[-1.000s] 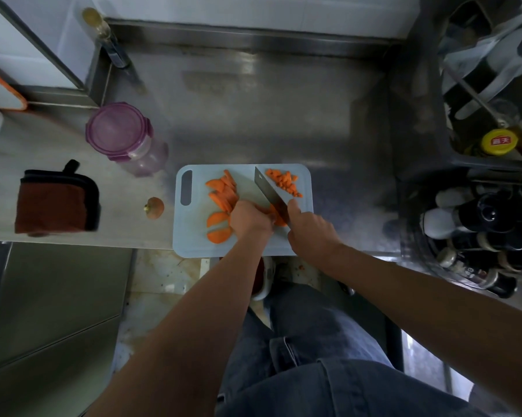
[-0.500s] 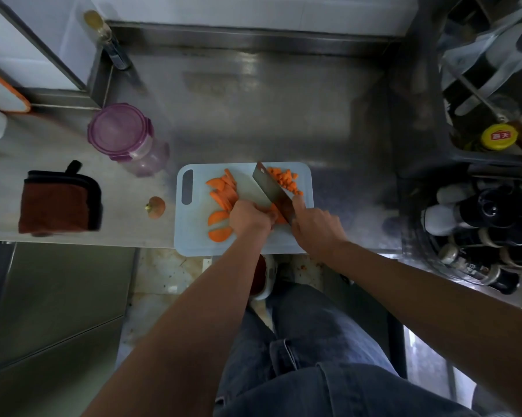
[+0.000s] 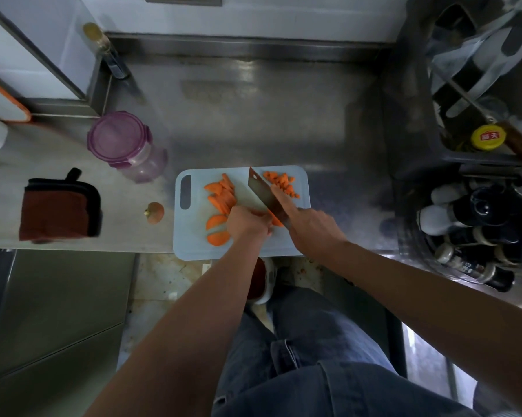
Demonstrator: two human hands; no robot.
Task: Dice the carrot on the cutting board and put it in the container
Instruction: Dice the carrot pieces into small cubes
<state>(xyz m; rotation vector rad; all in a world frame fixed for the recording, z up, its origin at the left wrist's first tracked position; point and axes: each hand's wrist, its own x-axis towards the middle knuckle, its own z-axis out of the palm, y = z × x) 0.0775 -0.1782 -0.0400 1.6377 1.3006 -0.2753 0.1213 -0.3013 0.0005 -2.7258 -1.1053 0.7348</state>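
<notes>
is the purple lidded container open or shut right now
Shut. The clear plastic container stands upright on the steel counter with its purple round lid seated on top. Whether it holds anything cannot be told.

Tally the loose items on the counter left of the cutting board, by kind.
Purple-lidded container: 1
Folded brown cloth: 1
Carrot end: 1
Total: 3

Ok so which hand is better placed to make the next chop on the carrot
The right hand. Its grip is already closed on the knife, blade angled over the cutting board. The left hand is pinning carrot pieces beside the blade, so it should just hold.
</notes>
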